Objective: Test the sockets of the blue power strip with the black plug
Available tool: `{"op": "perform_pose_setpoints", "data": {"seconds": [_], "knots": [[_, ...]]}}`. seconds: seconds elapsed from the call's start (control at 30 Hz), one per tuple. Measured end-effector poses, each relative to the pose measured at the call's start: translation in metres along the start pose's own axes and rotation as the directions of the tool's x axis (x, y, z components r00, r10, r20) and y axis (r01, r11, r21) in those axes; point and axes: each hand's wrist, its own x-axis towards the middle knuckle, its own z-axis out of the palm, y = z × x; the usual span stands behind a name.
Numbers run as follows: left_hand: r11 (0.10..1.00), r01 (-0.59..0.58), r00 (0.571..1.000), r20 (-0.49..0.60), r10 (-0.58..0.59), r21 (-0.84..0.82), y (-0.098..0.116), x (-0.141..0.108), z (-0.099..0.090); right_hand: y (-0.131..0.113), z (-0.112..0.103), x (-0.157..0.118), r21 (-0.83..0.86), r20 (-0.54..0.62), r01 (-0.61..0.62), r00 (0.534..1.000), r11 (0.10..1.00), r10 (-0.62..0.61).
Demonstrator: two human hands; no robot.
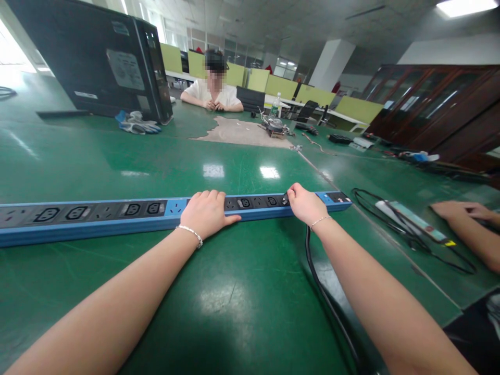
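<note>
A long blue power strip with black socket faces lies across the green table in front of me. My left hand is clasped over its middle, fingers along the far side and thumb along the near edge. Further right, my right hand pinches a small black plug at a socket near the strip's right end. The hand largely hides the plug, so I cannot tell how deep it sits. A thick black cable hangs from beneath that hand and runs towards me over the table.
A black computer case stands at the back left with gloves beside it. Across the table sits a person. On the right, another person's hands rest near a white power strip with a looped black cord.
</note>
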Motion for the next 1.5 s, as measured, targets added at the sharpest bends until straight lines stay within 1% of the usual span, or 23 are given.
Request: {"op": "perform_pose_setpoints", "data": {"seconds": [0.1,0.27,0.47,0.53,0.6,0.67,0.8,0.9,1.0,1.23,1.5], "knots": [[1.000,0.001,1.000,-0.004,-0.001,-0.013,0.000,-0.001,0.000,-0.010,0.003,-0.007,-0.083,-0.017,-0.035,0.999,0.996,0.034],[1.000,0.006,1.000,0.000,-0.006,-0.026,0.000,-0.001,-0.001,-0.018,0.008,-0.013,-0.162,-0.042,0.002,0.999,0.987,-0.009],[1.000,0.006,1.000,0.007,-0.005,-0.022,0.000,-0.001,-0.002,-0.015,0.010,-0.012,-0.180,-0.070,0.007,0.997,0.984,-0.020],[1.000,0.005,1.000,0.003,-0.005,-0.024,0.000,0.000,-0.002,-0.015,0.007,-0.010,-0.184,-0.039,0.023,0.999,0.983,-0.031],[1.000,0.010,1.000,0.009,-0.010,-0.029,0.000,0.000,-0.002,-0.015,0.004,-0.007,-0.181,0.016,0.048,0.999,0.982,-0.046],[0.999,0.016,1.000,0.010,-0.016,-0.034,0.000,0.000,-0.002,-0.016,0.002,-0.007,-0.185,0.030,0.046,0.999,0.982,-0.041],[0.999,0.016,1.000,0.005,-0.015,-0.037,0.001,-0.001,-0.001,-0.020,0.004,-0.013,-0.211,-0.024,0.006,1.000,0.977,-0.012],[0.999,0.017,1.000,0.013,-0.016,-0.042,0.000,-0.001,-0.002,-0.019,0.007,-0.015,-0.210,-0.019,0.020,1.000,0.978,-0.024],[0.999,0.015,1.000,0.015,-0.015,-0.052,0.000,-0.001,-0.003,-0.019,0.008,-0.015,-0.203,-0.044,0.021,0.999,0.979,-0.031],[0.996,0.032,0.999,0.031,-0.030,-0.080,0.001,-0.001,-0.004,-0.019,0.013,-0.018,-0.196,-0.077,-0.011,0.997,0.981,-0.004],[0.997,0.009,1.000,0.006,-0.008,-0.072,0.000,-0.002,-0.003,-0.020,0.018,-0.020,-0.144,-0.114,-0.062,0.992,0.988,0.045]]}}
